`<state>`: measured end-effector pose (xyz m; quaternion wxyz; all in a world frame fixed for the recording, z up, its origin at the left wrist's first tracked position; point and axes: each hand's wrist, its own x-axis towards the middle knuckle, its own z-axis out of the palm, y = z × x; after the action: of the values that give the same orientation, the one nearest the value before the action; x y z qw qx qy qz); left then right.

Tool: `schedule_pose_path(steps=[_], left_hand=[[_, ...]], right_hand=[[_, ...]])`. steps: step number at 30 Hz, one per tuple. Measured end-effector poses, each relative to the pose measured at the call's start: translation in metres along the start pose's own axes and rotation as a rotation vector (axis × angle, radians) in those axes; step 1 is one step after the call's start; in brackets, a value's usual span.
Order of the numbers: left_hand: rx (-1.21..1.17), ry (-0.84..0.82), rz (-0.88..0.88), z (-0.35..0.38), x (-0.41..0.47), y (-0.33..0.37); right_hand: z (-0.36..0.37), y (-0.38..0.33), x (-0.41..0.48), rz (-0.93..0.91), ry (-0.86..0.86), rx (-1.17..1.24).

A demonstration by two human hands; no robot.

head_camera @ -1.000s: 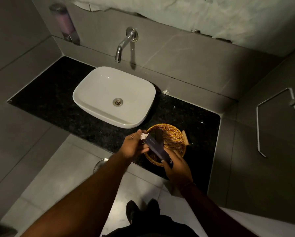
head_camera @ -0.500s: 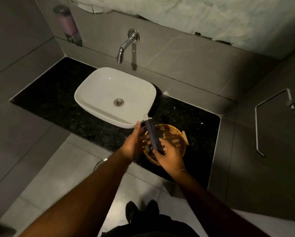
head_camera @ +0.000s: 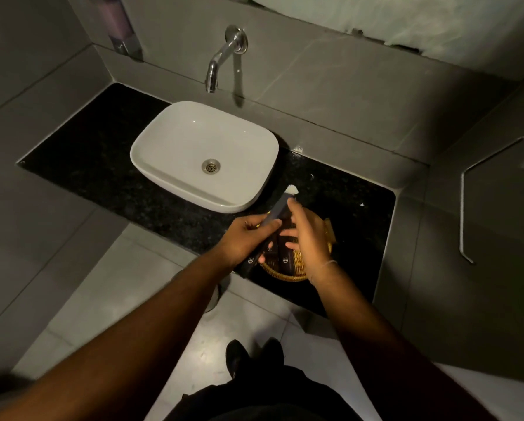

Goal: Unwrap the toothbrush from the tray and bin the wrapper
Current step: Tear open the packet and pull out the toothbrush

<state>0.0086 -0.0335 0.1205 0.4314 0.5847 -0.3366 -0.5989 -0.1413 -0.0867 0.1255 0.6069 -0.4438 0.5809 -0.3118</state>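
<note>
Left hand (head_camera: 242,238) now clamped round the lower half of the dark wrapper (head_camera: 270,226), thumb across its face. A second ago the pack lay low across the wicker tray (head_camera: 297,268) with my right hand at its near end; it has since been swung up and handed over, and now slants from my left palm up toward the corner of the white basin (head_camera: 204,156). Right hand (head_camera: 307,235) has let go of the bottom end and moved up the pack: fingers spread, not closed on anything, forefinger touching the wrapper just below its far tip. At that tip something pale (head_camera: 292,189) pokes out. My guess is the toothbrush end or a torn flap; too small and dim to say which. So the toothbrush is still inside the wrapper, held above the black counter (head_camera: 103,165) between tray and basin, not yet drawn out. Two more dark sachets (head_camera: 285,256) stay in the tray under my right hand. Reading: the grip swap frees the right hand to pinch the pale end and pull. Unwrapping looks begun, not done. A round rim on the floor below my left forearm may be the bin (head_camera: 216,299), mostly hidden.
</note>
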Motion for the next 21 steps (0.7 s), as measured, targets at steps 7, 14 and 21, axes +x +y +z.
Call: schedule_pose_path(steps=[7,14,21], left_hand=[[0.384,-0.118,-0.023,-0.015,-0.020,0.015],[0.680,-0.334,-0.168,-0.025,-0.037,0.051],[0.630,-0.240,0.008,-0.045,-0.057,0.067]], right_hand=[[-0.008,-0.001,0.005,0.163,0.017,0.049],[-0.016,0.033,0.020,0.527,-0.152,0.193],[-0.027,0.063,0.014,0.660,-0.213,0.316]])
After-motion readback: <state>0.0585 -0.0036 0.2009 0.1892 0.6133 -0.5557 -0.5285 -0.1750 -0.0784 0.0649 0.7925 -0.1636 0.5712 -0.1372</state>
